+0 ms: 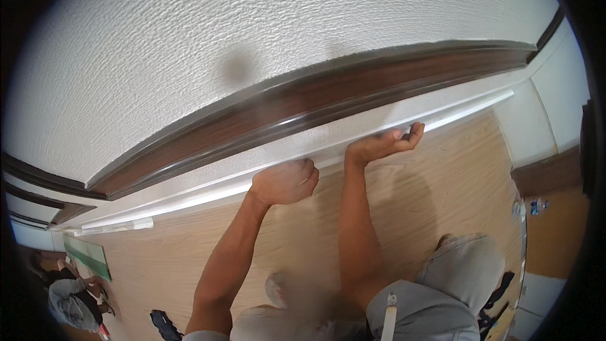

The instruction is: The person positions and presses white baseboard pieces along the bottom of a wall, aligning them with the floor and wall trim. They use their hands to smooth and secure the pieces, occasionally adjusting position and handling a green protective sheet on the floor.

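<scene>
A long white trim strip (218,194) runs along the foot of the wall, where it meets the wood-look floor. My left hand (286,182) is closed in a fist against the strip near its middle; whatever the fingers may hold is hidden. Farther right, my right hand (386,144) lies beside the same strip with its palm turned partly up. Its fingers are bent and stand apart from the thumb, and I see nothing plainly held. Above the strip is a pale wall band with a dark brown wood molding (328,98).
Textured white wallpaper (303,19) rises above the molding. Another person (72,300) crouches at the far left by a green board (88,257). A short white piece (120,226) lies near the strip's left end. Clear bottles (536,206) stand at right; a cigarette (390,322) shows low in front.
</scene>
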The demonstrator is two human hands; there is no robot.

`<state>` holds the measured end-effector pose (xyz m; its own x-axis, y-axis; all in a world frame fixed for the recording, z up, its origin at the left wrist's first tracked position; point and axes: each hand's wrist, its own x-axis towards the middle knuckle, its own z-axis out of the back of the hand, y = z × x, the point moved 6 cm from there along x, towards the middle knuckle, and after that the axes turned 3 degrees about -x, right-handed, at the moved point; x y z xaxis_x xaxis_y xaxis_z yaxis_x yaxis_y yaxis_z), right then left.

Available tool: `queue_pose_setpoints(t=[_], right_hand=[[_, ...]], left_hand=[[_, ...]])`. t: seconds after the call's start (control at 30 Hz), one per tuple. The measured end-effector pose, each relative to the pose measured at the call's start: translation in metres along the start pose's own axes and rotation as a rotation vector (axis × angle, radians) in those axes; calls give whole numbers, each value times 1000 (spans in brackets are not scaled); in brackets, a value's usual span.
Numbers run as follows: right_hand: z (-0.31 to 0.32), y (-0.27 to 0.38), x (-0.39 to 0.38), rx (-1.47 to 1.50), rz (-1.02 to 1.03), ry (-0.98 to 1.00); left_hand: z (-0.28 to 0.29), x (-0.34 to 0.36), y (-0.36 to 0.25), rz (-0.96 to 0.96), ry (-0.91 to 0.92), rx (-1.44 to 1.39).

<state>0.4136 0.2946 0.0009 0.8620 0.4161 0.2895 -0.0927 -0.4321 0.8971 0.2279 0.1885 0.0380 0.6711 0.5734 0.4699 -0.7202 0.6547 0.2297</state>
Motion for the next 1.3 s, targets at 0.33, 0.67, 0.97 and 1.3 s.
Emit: queue_pose_setpoints(t=[0.33,0.67,0.97,1.3], right_hand=[[22,19,9,92,22,-50],[-2,7,10,-89,166,36],[-3,16,11,-100,-18,109],[51,6,41,14,-16,186]], left_hand=[[3,-5,-6,-4,20,-58],[12,-3,-17,75,-125,-175],[27,-60,-81,116,-182,-413],[-31,28,-28,-462,87,-454]])
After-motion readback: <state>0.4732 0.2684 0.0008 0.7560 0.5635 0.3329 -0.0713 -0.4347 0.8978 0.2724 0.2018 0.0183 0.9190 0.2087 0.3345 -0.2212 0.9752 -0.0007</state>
